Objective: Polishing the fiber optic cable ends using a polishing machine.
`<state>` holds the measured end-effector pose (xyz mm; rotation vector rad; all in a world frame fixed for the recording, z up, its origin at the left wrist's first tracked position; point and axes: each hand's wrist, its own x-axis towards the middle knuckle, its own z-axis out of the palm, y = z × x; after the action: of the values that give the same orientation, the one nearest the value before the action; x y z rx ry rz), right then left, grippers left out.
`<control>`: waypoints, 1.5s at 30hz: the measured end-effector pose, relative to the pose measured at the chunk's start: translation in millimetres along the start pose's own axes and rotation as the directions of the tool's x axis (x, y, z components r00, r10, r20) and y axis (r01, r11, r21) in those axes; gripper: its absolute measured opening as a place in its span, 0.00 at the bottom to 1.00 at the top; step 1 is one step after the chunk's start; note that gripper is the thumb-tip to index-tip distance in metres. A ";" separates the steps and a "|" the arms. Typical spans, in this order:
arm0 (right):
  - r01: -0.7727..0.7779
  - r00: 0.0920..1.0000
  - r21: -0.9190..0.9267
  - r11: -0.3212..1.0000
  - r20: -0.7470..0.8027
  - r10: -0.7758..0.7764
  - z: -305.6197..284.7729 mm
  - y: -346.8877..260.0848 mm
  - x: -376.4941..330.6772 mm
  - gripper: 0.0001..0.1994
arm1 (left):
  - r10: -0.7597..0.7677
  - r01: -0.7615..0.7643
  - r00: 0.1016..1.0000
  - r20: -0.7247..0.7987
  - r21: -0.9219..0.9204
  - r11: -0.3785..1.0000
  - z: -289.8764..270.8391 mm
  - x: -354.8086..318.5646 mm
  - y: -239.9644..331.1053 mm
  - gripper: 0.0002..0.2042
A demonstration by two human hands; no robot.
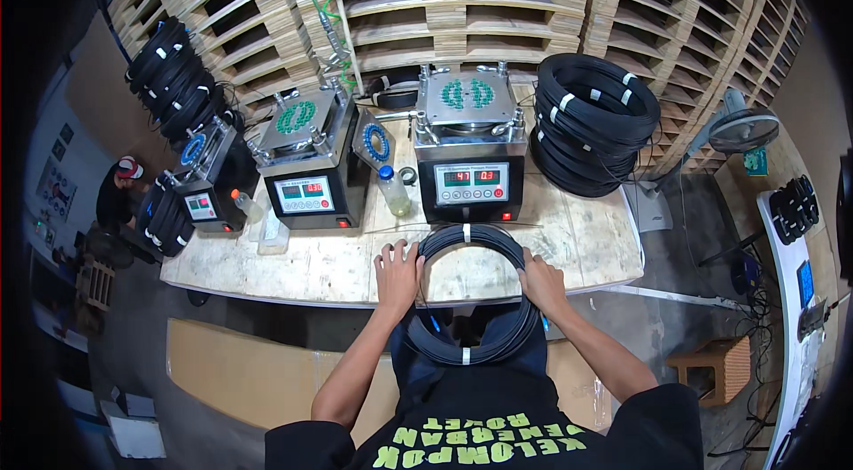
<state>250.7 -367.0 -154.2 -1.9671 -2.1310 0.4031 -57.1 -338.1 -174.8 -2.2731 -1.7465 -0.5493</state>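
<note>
Head view: left hand, fingers bent, opposite right hand on black coil.

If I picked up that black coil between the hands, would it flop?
Probably not much: white bands bind the black coil at its near and far sides. It may bend slightly, being many thin strands, and seems fairly heavy, being thickly wound.

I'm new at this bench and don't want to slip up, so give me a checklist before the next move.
1. Left hand at the coil's left side: ok.
2. Right hand at the coil's right side: ok.
3. Black coil wholly over the table: not ok, near part overhangs.
4. White ties on coil: ok, top and bottom.
5. Display lit on machine ahead: ok.
6. Firm grip: cannot tell.
</note>
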 end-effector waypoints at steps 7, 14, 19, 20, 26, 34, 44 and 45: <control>-0.087 0.986 0.120 0.989 0.151 0.069 -10.5 24.4 27.1 0.34 | -0.060 0.125 0.980 0.191 -0.351 0.928 25.5 13.5 -13.4 0.21; 0.072 0.988 0.210 0.975 0.116 -0.098 -57.8 92.0 102.6 0.26 | 0.071 0.255 0.808 0.585 -0.455 0.853 -35.8 96.4 -55.2 0.23; 0.117 0.993 0.775 0.621 -0.076 -0.092 -159.9 33.6 195.2 0.15 | -0.024 0.221 0.969 0.248 -0.810 0.544 -108.9 210.4 -61.7 0.19; 0.129 0.992 0.779 0.614 -0.108 -0.071 -175.2 25.9 215.1 0.16 | -0.040 0.179 0.981 0.188 -0.820 0.544 -112.3 234.0 -57.4 0.19; -0.149 0.988 0.692 0.706 0.134 0.077 -189.3 -7.7 307.1 0.18 | 0.029 0.350 0.895 0.446 -0.739 0.575 -87.5 312.3 -34.8 0.31; -0.035 0.993 0.867 0.497 -0.025 0.114 -153.5 -0.1 345.1 0.13 | -0.029 0.255 0.961 0.275 -0.841 0.477 -59.8 307.5 -25.3 0.26; 0.105 0.979 0.985 0.139 -0.127 0.158 -220.7 -71.9 310.5 0.07 | 0.058 0.262 0.949 0.311 -0.875 0.408 -123.1 306.5 -27.1 0.38; 0.098 0.984 0.990 0.102 -0.112 0.140 -227.6 -83.0 307.6 0.06 | 0.068 0.221 0.960 0.272 -0.885 0.410 -124.3 305.7 -33.4 0.38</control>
<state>223.6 -53.8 79.2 -1.0328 -0.9841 1.2298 -40.7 -109.5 64.9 -3.0715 -1.9436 -1.6619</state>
